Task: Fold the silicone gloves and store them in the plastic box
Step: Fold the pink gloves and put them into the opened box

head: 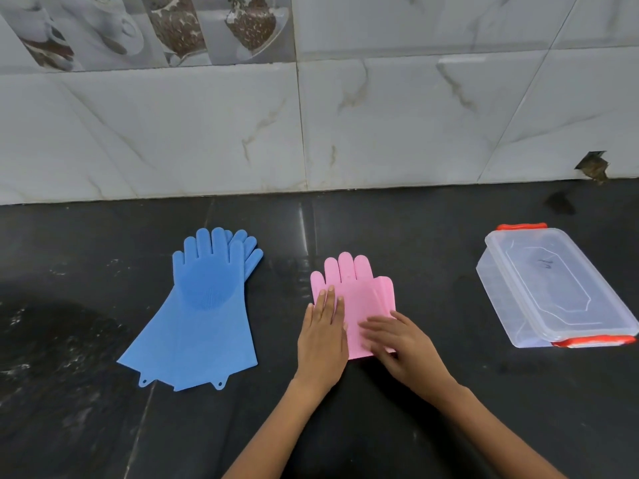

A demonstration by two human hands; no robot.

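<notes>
Centrally, on the black stone counter [432, 236], lies a pink silicone glove bundle [359, 299], folded so that the cuff part is doubled up over the palm; its fingers point toward twelve o'clock, and a second layer's edge shows along the side toward three o'clock. Whether this is one glove or a pair stacked together cannot be told for certain.

Both hands lie on the bundle. The left hand [323, 335] is flat, palm down, fingers straight and close together, pressing the bundle's nine o'clock edge, with its fingertips reaching toward the base of the pink fingers. The right hand [401, 345] comes in from five o'clock, also spread flat and palm down, its fingers pointing toward nine o'clock across the folded lower part. Neither hand is curled around anything; both only press on the silicone.

At nine o'clock from the pink bundle, well apart from it, the blue silicone gloves [204, 305] lie unfolded, one on top of the other and slightly fanned, fingers toward twelve o'clock, flared cuffs toward six. The top one shows a round patch of scrubbing bristles on its palm, and small hanging tabs stick out at the cuff edges.

At three o'clock, well apart from the hands, stands the clear plastic box [553, 288], its transparent lid on, with orange-red clips at its two short ends. Behind the counter rises a marble-patterned tiled wall [380, 126].
</notes>
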